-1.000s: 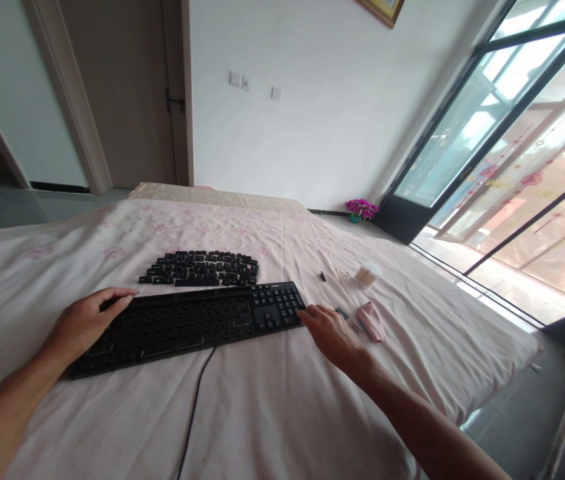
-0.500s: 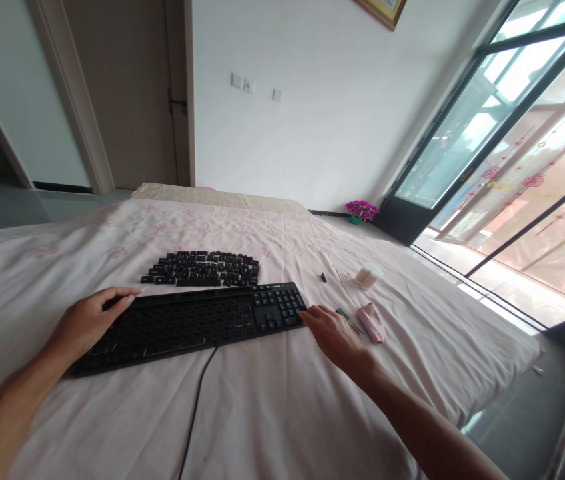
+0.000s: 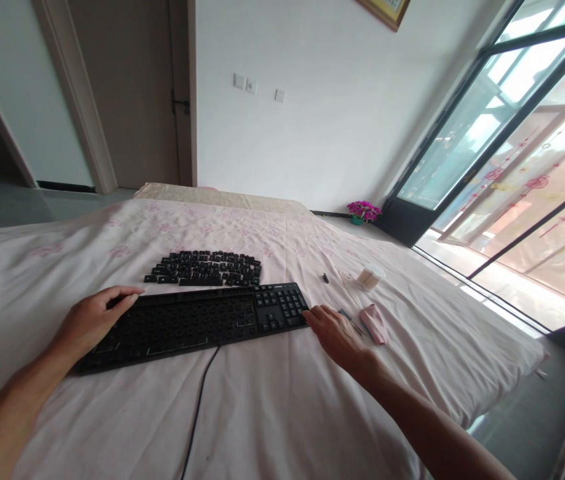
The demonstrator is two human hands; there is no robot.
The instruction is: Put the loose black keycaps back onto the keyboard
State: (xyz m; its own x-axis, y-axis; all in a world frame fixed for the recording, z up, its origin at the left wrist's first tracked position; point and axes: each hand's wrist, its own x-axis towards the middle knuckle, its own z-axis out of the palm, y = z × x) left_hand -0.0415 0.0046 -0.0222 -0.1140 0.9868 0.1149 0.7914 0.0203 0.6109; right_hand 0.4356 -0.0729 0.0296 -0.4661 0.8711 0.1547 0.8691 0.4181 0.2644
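Note:
A black keyboard (image 3: 202, 325) lies across the bed in the head view. Its main section is bare of keycaps, while the number pad at the right still carries its keys. My left hand (image 3: 97, 317) grips the keyboard's left end, thumb on the upper edge and the lower fingers out of sight. At the right end, my right hand (image 3: 327, 327) is closed on the keyboard's side edge. Loose black keycaps (image 3: 207, 268) are laid out in rows just beyond the keyboard. From its near edge a black cable (image 3: 200, 400) runs toward me.
To the right lie a pink cloth (image 3: 374, 325), a thin tool (image 3: 352, 321) partly behind my right hand, a clear tub of cotton swabs (image 3: 371, 276) and a small black piece (image 3: 325, 278). Pink flowers (image 3: 363, 211) stand on the floor past the bed (image 3: 272, 413).
The whole view has shifted very slightly. Both hands keep their hold on the keyboard, and the keycaps stay in place.

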